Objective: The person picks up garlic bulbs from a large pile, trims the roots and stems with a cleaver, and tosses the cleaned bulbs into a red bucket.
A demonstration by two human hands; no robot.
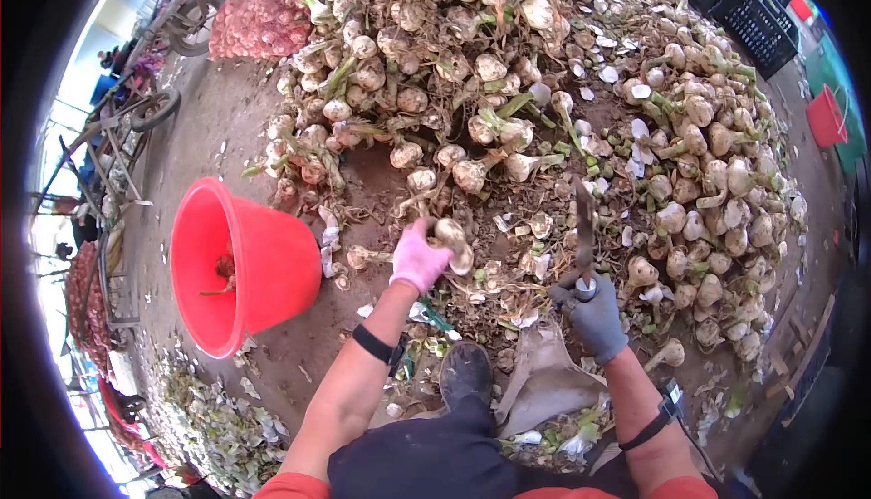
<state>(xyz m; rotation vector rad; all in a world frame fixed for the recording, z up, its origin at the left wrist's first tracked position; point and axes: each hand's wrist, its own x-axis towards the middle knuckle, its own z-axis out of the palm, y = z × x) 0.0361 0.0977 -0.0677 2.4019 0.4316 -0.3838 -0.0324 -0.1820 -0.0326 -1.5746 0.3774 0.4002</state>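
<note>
My left hand [420,259], in a pink glove, is closed around a pale garlic bulb [461,258] just in front of the big pile. My right hand [594,315], in a grey glove, grips a knife [585,227] by its handle, with the dark blade pointing away from me. Between the hands, cut stems and dry skins litter the ground. A large garlic heap with stalks and roots [408,73] rises ahead of my left hand. Another garlic heap [708,200], with many stems cut short, lies to the right of the knife.
A red bucket [281,268] lies tipped toward me at left, something small inside. Pink net sacks of bulbs [263,14] stand at the back left near a cart wheel [156,111]. Black crates [755,23] and another red bucket [826,118] are at back right. My boot [465,374] is between the arms.
</note>
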